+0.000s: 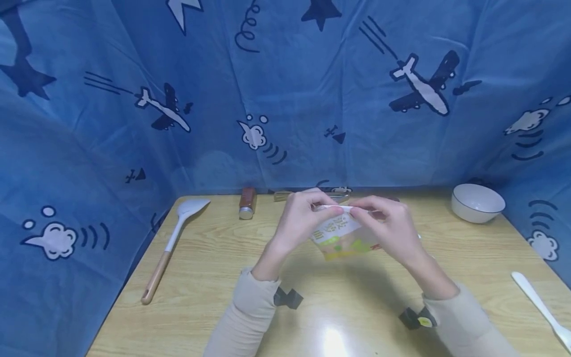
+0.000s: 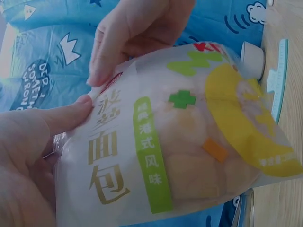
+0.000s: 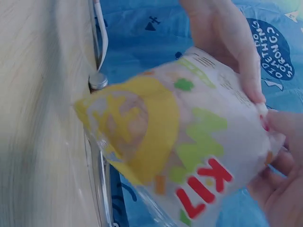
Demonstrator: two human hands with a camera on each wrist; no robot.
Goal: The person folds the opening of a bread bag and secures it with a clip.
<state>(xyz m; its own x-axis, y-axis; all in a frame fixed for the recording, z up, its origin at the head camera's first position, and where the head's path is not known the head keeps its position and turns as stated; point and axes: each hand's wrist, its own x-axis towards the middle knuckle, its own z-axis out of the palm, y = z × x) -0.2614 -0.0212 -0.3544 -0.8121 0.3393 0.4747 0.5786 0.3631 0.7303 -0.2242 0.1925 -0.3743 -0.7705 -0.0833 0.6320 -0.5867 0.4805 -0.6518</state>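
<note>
So we've got the bread bag (image 1: 341, 238) lifted off the table (image 1: 214, 277) and hanging in the air near the middle of it, held only by its top edge. Our left hand (image 1: 299, 223) pinches the sealed strip on the left side and our right hand (image 1: 388, 228) pinches it on the right, fingertips nearly meeting in the middle, so the weight of the bun pulls the bag straight down and keeps the seal taut between the two grips. In the left wrist view our thumb (image 2: 61, 116) sits right on the corner of the bag (image 2: 180, 142), with the other hand's fingers (image 2: 102, 61) clamped just above it, both on the seam and not on the bread itself, so nothing gets squashed. The right wrist view shows the bag (image 3: 189, 151) tilted and a bit blurry, so we can't say more than that the grip is at the top end. Everything else is parked out of the way: a spatula (image 1: 171, 243) along the left side, a spice jar (image 1: 247, 203) lying at the far edge, a white bowl (image 1: 477, 202) at the far right corner, and a white utensil (image 1: 542, 310) at the near right.
</note>
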